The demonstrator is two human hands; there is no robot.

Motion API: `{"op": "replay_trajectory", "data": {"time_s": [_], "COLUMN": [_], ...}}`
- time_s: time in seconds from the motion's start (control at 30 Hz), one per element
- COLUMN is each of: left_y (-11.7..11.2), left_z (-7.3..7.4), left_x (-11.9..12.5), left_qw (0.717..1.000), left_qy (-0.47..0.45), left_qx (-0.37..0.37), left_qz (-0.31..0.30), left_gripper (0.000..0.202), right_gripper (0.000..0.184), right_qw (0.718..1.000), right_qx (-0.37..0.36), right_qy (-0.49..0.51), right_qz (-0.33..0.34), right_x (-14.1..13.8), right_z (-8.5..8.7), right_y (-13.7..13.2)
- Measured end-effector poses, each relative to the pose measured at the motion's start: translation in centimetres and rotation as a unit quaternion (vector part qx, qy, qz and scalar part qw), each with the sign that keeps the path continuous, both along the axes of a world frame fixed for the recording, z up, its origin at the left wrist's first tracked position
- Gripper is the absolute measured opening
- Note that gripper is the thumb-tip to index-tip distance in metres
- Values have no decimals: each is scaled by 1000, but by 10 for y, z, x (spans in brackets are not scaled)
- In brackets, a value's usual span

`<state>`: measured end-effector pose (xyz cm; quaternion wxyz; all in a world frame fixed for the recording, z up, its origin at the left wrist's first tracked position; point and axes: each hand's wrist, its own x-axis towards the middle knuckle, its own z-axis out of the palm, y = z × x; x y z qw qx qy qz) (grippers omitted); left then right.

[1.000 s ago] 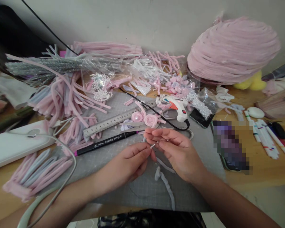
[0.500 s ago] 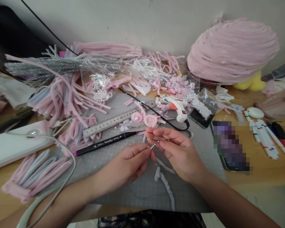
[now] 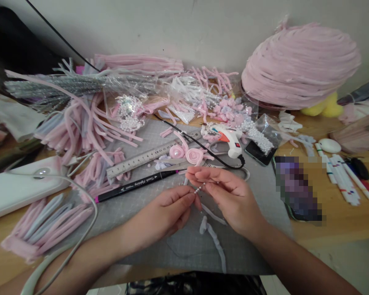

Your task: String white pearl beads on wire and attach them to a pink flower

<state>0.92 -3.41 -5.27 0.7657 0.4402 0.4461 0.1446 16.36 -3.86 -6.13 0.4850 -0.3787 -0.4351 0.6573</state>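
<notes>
A short string of small pearl beads (image 3: 198, 189) stretches between my two hands above the grey cutting mat (image 3: 147, 250). My left hand (image 3: 176, 205) pinches its lower left end between thumb and forefinger. At the other end, my right hand (image 3: 230, 196) pinches it with thumb and fingers, which hide part of the string. Below the hands a pale twisted pipe cleaner (image 3: 213, 241) lies on the mat. Just beyond them are pink coiled rosettes (image 3: 194, 156), a black marker (image 3: 141, 185) and a metal ruler (image 3: 141, 157).
A white glue gun (image 3: 233, 143) with a black cord lies behind the hands. Pink pipe cleaners (image 3: 80, 127) and a white power strip-like box (image 3: 24, 184) sit left. A phone (image 3: 298, 188), white markers (image 3: 341, 178) and a large pink bundle (image 3: 301, 65) are at right.
My right-hand fingers have shifted very slightly along the beads. Otherwise the hands and the things on the table stay as they were.
</notes>
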Motion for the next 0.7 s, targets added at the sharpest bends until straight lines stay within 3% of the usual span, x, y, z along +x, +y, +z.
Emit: {"op": "replay_trajectory", "data": {"time_s": [0.43,0.57,0.7], "left_y": [1,1,0], "left_z": [-2,0,0], "left_x": [-1,-1,-2], "left_qw": [1000,1000,1000], "left_qy": [-11,-9,-26], "left_qx": [8,7,12], "left_qz": [2,1,1], "left_gripper": [27,27,27], "right_gripper": [27,25,21], "right_qw": [990,1000,992], "right_qx": [63,-1,-93], "right_qy": [-121,-13,84], "right_qz": [25,18,-8], "right_x": [2,1,1], "right_z": [7,4,4], "right_y": [-1,0,6]}}
